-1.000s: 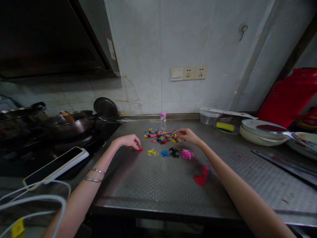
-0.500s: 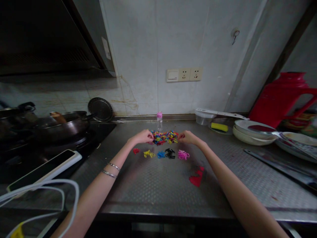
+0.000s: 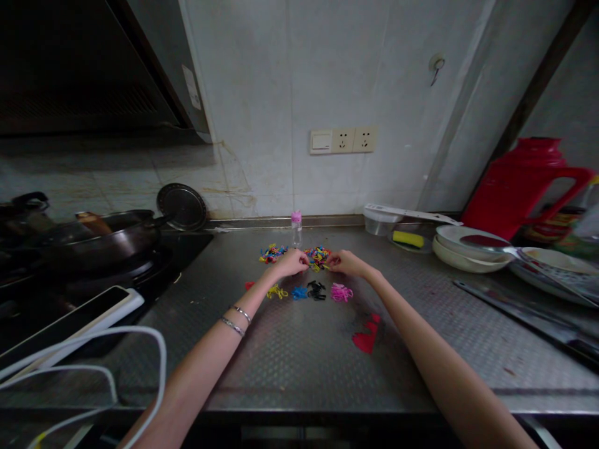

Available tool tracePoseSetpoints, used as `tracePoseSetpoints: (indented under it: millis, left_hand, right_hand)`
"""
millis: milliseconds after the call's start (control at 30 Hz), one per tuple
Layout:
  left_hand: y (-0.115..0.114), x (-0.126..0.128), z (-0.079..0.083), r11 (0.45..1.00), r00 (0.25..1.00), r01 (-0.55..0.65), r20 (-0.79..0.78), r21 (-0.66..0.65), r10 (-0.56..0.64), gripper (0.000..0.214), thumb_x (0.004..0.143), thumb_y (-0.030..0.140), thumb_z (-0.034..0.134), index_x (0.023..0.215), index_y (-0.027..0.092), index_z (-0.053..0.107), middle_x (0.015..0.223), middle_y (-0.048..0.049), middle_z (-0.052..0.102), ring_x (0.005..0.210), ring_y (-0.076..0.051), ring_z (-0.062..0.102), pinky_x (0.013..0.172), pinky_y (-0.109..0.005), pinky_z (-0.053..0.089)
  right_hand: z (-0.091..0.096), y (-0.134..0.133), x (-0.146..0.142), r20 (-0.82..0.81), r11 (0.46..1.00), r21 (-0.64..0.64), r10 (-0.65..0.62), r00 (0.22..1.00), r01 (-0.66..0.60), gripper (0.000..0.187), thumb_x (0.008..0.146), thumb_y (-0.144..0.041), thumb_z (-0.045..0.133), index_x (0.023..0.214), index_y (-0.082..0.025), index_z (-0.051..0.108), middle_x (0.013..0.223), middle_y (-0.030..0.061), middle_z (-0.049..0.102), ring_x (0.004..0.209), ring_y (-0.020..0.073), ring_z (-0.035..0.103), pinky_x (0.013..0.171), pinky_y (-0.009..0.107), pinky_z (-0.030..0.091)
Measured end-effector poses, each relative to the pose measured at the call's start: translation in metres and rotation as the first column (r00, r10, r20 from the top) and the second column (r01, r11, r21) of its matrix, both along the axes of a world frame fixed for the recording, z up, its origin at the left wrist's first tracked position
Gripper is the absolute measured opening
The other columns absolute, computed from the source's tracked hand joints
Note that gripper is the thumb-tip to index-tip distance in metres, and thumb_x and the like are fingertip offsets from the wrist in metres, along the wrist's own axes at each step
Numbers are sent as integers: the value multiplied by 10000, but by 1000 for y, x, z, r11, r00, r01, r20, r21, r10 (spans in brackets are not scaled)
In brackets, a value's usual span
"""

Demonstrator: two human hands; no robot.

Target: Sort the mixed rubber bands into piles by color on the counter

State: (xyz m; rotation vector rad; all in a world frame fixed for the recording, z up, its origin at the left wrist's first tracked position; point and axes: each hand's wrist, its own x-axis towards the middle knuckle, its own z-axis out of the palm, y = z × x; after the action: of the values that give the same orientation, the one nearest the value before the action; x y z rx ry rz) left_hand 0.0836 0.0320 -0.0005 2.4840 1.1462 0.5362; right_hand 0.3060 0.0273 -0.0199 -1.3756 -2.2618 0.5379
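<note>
A heap of small, many-coloured elastic bands (image 3: 319, 254) lies on the metal counter. My left hand (image 3: 292, 263) is at its left side with the fingers pinched together. At the right edge, my right hand (image 3: 346, 262) touches the bands, also in a pinch. Whatever is between the fingertips of either hand is too small to make out. More mixed bands (image 3: 271, 252) show beyond my left hand. Nearer to me is a row of single-colour bunches: yellow bands (image 3: 277, 292), blue bands (image 3: 299, 293), black bands (image 3: 316, 290) and pink bands (image 3: 341, 292). My left forearm partly covers the red bands (image 3: 249, 285).
Behind the heap stands a small clear bottle (image 3: 296, 229) with a pink cap. A red torn piece (image 3: 367, 335) lies near my right forearm. Bowls (image 3: 472, 249), a knife (image 3: 515, 315) and a red flask (image 3: 521, 187) are at right. Pans (image 3: 103, 234) and a white cable (image 3: 161, 368) are at left.
My left hand has moved right, from the heap's left end to its middle, and the heap now looks parted around it. The right hand stays at the right edge. The view has shifted slightly.
</note>
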Motion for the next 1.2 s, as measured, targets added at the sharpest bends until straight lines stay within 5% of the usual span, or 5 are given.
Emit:
tracePoseSetpoints:
  millis: [867, 1200]
  left_hand:
    - [-22, 24, -3, 980, 971, -65, -216, 190, 106, 214, 723, 222, 507, 854, 191, 673, 816, -52, 666, 753, -166, 593, 705, -251, 429]
    - [-18, 19, 2, 988, 992, -82, -82, 133, 93, 199, 691, 176, 498, 762, 132, 678, 714, -56, 655, 625, -137, 559, 626, -229, 406]
  right_hand:
    - [8, 0, 2, -66, 997, 58, -50, 997, 54, 335, 597, -146, 451, 848, -125, 672, 594, -14, 573, 547, 88, 459, 496, 171, 327]
    - [12, -6, -1, -75, 998, 32, -60, 995, 63, 329, 600, -130, 447, 846, -120, 665, 584, -15, 572, 523, 82, 453, 488, 165, 331]
